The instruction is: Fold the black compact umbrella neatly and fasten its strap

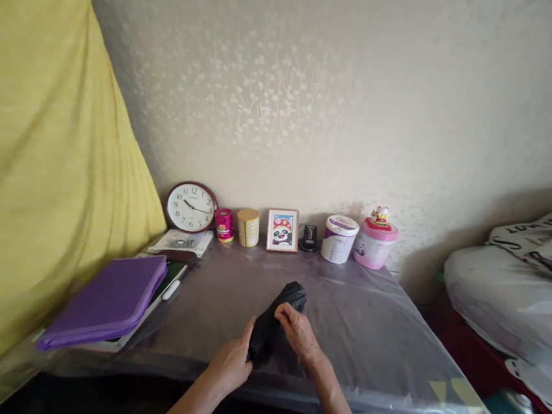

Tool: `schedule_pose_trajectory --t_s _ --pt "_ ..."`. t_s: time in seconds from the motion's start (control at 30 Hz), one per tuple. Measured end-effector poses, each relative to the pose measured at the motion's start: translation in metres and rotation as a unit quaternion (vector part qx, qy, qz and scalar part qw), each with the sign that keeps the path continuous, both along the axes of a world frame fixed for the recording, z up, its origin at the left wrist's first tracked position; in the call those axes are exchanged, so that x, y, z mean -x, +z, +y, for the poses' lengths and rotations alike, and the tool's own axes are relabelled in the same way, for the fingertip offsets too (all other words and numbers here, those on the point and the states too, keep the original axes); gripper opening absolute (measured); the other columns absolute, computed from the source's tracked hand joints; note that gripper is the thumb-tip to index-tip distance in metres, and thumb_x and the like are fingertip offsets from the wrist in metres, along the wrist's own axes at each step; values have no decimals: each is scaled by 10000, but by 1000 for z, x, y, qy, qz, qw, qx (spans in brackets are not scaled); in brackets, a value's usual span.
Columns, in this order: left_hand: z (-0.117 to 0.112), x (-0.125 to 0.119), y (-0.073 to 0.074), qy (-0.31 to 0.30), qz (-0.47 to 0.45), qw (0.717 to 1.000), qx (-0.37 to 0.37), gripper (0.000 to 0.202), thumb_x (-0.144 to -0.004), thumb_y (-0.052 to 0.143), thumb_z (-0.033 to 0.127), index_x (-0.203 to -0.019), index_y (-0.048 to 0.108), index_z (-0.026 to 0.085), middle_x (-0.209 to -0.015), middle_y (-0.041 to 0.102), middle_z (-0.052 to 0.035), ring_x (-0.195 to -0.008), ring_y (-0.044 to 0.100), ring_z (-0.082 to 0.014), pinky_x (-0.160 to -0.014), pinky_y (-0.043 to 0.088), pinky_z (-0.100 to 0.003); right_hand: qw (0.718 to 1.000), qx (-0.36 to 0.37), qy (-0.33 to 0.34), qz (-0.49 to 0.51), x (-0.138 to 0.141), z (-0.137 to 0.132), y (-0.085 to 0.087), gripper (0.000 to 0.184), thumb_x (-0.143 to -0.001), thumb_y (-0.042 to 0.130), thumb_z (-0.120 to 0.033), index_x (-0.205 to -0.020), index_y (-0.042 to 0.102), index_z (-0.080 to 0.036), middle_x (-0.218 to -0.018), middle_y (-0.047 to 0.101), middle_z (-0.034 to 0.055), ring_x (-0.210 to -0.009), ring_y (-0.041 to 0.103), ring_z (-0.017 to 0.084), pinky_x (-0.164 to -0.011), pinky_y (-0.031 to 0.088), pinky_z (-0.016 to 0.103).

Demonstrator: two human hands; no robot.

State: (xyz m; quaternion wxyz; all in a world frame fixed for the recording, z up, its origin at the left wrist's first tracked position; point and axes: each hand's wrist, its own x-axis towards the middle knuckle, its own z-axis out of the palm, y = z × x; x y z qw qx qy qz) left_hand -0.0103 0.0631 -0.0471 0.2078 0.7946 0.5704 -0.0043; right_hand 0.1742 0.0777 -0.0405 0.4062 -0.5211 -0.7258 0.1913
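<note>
A black folded umbrella (272, 320) is held at a slant above the front middle of the table, its far end tipped to the right. My left hand (234, 359) is closed around its near end, thumb lying along the side. Higher up, my right hand (297, 329) pinches the dark fabric between thumb and bent fingers. The palm sides of both hands are hidden, and part of the umbrella is covered by the fingers.
The table (356, 332) has a clear plastic cover. Purple zip folder (105, 301) and white marker (171, 290) lie left. Along the wall stand a clock (191, 207), pink tin (224, 225), yellow canister (248, 228), panda picture (283, 231), black device (309, 238) and two tubs (339, 240).
</note>
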Motion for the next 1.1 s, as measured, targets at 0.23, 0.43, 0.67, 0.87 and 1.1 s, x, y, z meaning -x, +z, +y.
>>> schedule_pose_trajectory --t_s 0.23,0.43,0.67,0.87,1.1 --pt "-1 -2 -2 -5 21 1000 -10 821 -720 452 118 -1387 -20 204 -935 649 -91 -843 622 -208 -671 411 -268 1000 1 -15 -4 7 9 1 174 -817 442 -229 -707 576 -210 -794 546 13 -700 525 120 -663 427 224" --pt "1 3 1 -2 24 1000 -12 794 -733 469 168 -1386 20 228 -927 652 -83 -818 629 -209 -649 412 -261 997 -33 -62 24 12 17 -12 92 -789 481 -213 -764 568 -200 -760 548 13 -702 530 134 -672 436 245" --pt "-10 10 3 11 19 999 -46 706 -804 415 259 -1388 29 169 -1112 559 -123 -968 568 -214 -786 395 -287 993 -48 -89 52 12 1 -12 174 -835 421 -264 -819 582 -198 -797 585 25 -738 558 137 -690 440 248" --pt "-17 15 6 22 27 998 -54 666 -824 387 265 -1389 39 207 -1106 532 -101 -901 577 -194 -740 397 -270 982 8 -81 168 7 5 -27 204 -799 437 -281 -871 606 -192 -790 606 35 -635 579 133 -609 478 256" --pt "-20 15 10 26 28 995 -96 738 -819 400 279 -1378 -81 250 -1062 513 -78 -891 553 -182 -734 379 -262 945 74 -143 286 -8 8 -40 223 -739 482 -338 -834 608 -179 -638 598 10 -520 572 144 -493 481 254"
